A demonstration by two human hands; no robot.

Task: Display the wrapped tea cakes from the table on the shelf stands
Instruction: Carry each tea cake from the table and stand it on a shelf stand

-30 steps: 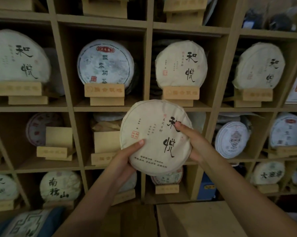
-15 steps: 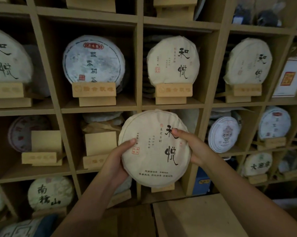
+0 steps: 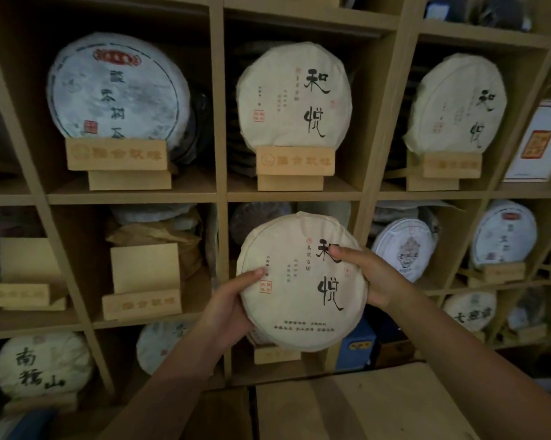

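We hold the wrapped tea cake [image 3: 301,281] upright before the shelf [image 3: 218,122]; left grip [image 3: 233,308] and right grip [image 3: 371,274] pinch its edges.

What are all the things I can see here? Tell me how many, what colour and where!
held tea cake: one, cream wrapper with black writing, in front of the middle cubby
displayed tea cakes: at least nine more, cream or white wrappers, standing in the cubbies
empty stands: two, pale wood, middle row at the left
stacked cakes: several, dim grey and brown, behind the nearer empty stand
white box: one, red label, top right
blue box: one, bottom row
shelf: one, light wood, filling the view
table: one, light wood, at the bottom
left hand: grips the cake's left edge
right hand: grips its right edge
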